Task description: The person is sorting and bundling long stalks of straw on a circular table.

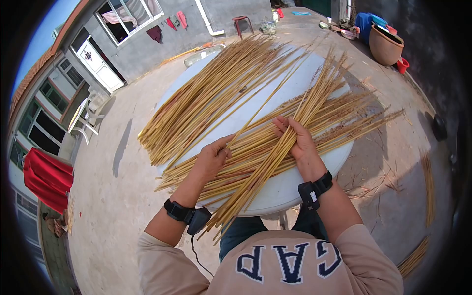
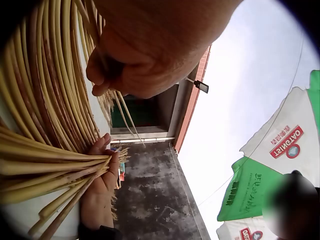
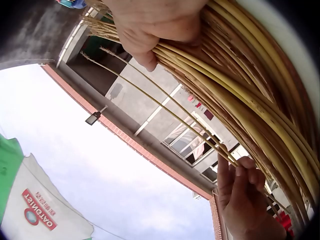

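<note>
The right hand (image 1: 301, 140) grips a bundle of long yellow-brown stalks (image 1: 275, 162) that slants across a round white table (image 1: 189, 93). In the right wrist view its thumb and fingers wrap the bundle (image 3: 240, 100). To its left, the left hand (image 1: 212, 156) pinches a couple of thin stalks (image 3: 175, 116) between thumb and fingertips, pointing up and away. Beneath both hands lies a spread pile of stalks (image 1: 241, 156). A larger pile (image 1: 196, 93) lies on the table's far left part.
More stalks (image 1: 427, 187) lie on the ground at the right, with loose bits scattered near the table. Behind are a red stool (image 1: 242, 24), a large clay pot (image 1: 386, 45) and a red bucket (image 1: 402, 65). A white chair (image 1: 86, 118) stands at the left.
</note>
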Demonstrator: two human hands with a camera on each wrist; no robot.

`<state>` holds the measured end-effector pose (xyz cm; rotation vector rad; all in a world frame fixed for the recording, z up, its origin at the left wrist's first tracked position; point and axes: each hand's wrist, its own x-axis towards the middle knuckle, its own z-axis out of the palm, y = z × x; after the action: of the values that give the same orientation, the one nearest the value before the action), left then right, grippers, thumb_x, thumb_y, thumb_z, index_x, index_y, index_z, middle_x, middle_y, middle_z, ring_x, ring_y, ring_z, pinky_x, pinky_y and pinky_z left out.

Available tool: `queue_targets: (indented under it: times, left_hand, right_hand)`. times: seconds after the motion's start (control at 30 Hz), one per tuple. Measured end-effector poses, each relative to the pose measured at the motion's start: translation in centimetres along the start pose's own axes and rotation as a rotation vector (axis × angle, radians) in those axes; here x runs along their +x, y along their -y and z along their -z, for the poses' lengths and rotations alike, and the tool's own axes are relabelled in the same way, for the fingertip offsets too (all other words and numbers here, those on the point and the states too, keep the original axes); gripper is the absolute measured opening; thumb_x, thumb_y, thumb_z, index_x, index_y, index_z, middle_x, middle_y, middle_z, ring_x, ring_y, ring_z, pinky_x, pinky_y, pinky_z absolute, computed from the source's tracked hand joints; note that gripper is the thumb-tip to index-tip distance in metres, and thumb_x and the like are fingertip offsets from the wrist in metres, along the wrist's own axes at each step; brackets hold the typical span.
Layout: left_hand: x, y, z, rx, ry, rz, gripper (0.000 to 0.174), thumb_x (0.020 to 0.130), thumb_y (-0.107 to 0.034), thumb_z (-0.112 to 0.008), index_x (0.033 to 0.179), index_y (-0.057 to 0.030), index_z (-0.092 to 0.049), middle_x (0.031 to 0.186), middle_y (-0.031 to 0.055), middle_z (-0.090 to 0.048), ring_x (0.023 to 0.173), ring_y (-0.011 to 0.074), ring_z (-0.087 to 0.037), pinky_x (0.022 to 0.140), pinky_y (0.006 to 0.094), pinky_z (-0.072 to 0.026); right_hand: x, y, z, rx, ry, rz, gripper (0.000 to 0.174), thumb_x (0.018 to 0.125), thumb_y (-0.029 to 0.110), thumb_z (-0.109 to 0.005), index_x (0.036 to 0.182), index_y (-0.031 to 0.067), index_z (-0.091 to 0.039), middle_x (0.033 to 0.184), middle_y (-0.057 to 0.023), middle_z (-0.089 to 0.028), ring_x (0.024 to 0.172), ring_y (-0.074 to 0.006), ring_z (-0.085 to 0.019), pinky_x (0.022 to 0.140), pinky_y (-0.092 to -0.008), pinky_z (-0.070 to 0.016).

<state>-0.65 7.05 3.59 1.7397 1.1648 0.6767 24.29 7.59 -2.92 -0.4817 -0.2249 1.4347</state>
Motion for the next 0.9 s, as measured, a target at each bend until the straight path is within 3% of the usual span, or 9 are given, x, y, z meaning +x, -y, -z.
queue_targets:
  times: [0.1, 0.23, 0.33, 0.4, 0.43, 0.53, 0.6, 0.77, 0.9]
  left_hand:
    - [-1.3, -0.1, -2.6, 0.161, 0.096, -0.075, 0.043, 0.086, -0.001, -0.04, 0.126, -0.0149, -0.044, 0.073, 0.0014, -0.052, 0.057, 0.0045, -0.044, 0.05, 0.0173, -0.04]
    - [-2.5, -0.4, -4.2, 0.224, 0.2, 0.03, 0.047, 0.085, 0.001, -0.041, 0.128, -0.0184, -0.042, 0.076, 0.0019, -0.053, 0.062, 0.0072, -0.048, 0.055, 0.0214, -0.0442]
    - [-2.9, 0.1, -4.5, 0.19, 0.225, -0.06, 0.046, 0.084, 0.0, -0.044, 0.127, -0.0158, -0.042, 0.08, 0.0051, -0.057, 0.068, 0.0118, -0.054, 0.061, 0.0257, -0.0458]
    - [-2.8, 0.4, -4.6, 0.326, 0.201, -0.34, 0.036, 0.084, -0.004, -0.048, 0.119, -0.0108, -0.05, 0.085, 0.0108, -0.06, 0.077, 0.0204, -0.058, 0.067, 0.0296, -0.0455]
    - [-2.8, 0.1, -4.2, 0.325, 0.201, -0.338, 0.036, 0.084, -0.004, -0.048, 0.119, -0.0108, -0.05, 0.085, 0.0108, -0.06, 0.077, 0.0204, -0.058, 0.067, 0.0296, -0.0455]
    - [-1.8, -0.8, -1.6, 0.561, 0.15, -0.265, 0.025, 0.081, -0.007, -0.053, 0.106, -0.0058, -0.058, 0.088, 0.0145, -0.058, 0.081, 0.0289, -0.056, 0.072, 0.0327, -0.0442]
    - [-0.3, 0.5, 0.0, 0.71, -0.036, -0.26, 0.018, 0.079, -0.007, -0.055, 0.096, -0.003, -0.061, 0.086, 0.0148, -0.057, 0.081, 0.0323, -0.054, 0.071, 0.0348, -0.0441]
    - [2.9, 6.9, 3.1, 0.754, -0.102, -0.345, 0.026, 0.077, -0.006, -0.055, 0.104, -0.0036, -0.056, 0.09, 0.0154, -0.055, 0.086, 0.0319, -0.052, 0.077, 0.0377, -0.0421]
    - [3.5, 7.8, 4.2, 0.429, -0.25, -0.169, 0.03, 0.078, -0.007, -0.055, 0.107, -0.0015, -0.054, 0.095, 0.0174, -0.055, 0.086, 0.0315, -0.053, 0.079, 0.0369, -0.0417]
  right_hand:
    - [0.2, -0.1, 0.3, 0.028, 0.093, -0.005, 0.022, 0.083, 0.011, -0.054, 0.096, -0.007, -0.051, 0.091, -0.0157, -0.059, 0.093, -0.027, -0.059, 0.075, -0.0359, -0.0525]
    - [0.3, 0.1, 0.6, -0.003, 0.072, -0.001, 0.024, 0.084, 0.012, -0.054, 0.097, -0.0078, -0.05, 0.092, -0.016, -0.059, 0.089, -0.0258, -0.06, 0.075, -0.0364, -0.0525]
    - [0.6, -0.2, 1.1, -0.018, 0.004, -0.027, 0.02, 0.084, 0.013, -0.054, 0.095, -0.0034, -0.05, 0.086, -0.0125, -0.059, 0.079, -0.0216, -0.06, 0.072, -0.0344, -0.0528]
    - [0.8, -0.2, 1.4, 0.032, 0.096, 0.046, 0.013, 0.085, 0.014, -0.054, 0.089, 0.0027, -0.049, 0.074, -0.0065, -0.056, 0.066, -0.0151, -0.056, 0.062, -0.0297, -0.0514]
    - [0.9, -0.1, 1.5, 0.032, 0.095, 0.045, 0.013, 0.085, 0.014, -0.054, 0.089, 0.0027, -0.049, 0.074, -0.0065, -0.056, 0.066, -0.0151, -0.056, 0.062, -0.0297, -0.0514]
    - [1.0, 0.0, 1.5, 0.17, 0.159, -0.027, 0.011, 0.085, 0.014, -0.054, 0.085, 0.007, -0.046, 0.066, -0.0026, -0.049, 0.058, -0.0115, -0.049, 0.054, -0.0265, -0.0469]
    - [0.8, 0.0, 1.2, 0.137, 0.137, -0.022, 0.012, 0.087, 0.016, -0.052, 0.083, 0.0069, -0.045, 0.068, 0.0, -0.045, 0.058, -0.0086, -0.045, 0.053, -0.0241, -0.0433]
    - [0.8, 0.0, 1.2, 0.122, 0.117, -0.022, 0.011, 0.087, 0.016, -0.052, 0.083, 0.0074, -0.046, 0.068, -0.0006, -0.046, 0.058, -0.0091, -0.046, 0.054, -0.0241, -0.0438]
    - [0.8, 0.1, 1.1, 0.149, 0.104, -0.033, 0.012, 0.085, 0.015, -0.055, 0.081, 0.008, -0.045, 0.065, -0.0026, -0.049, 0.057, -0.0113, -0.049, 0.052, -0.027, -0.0458]
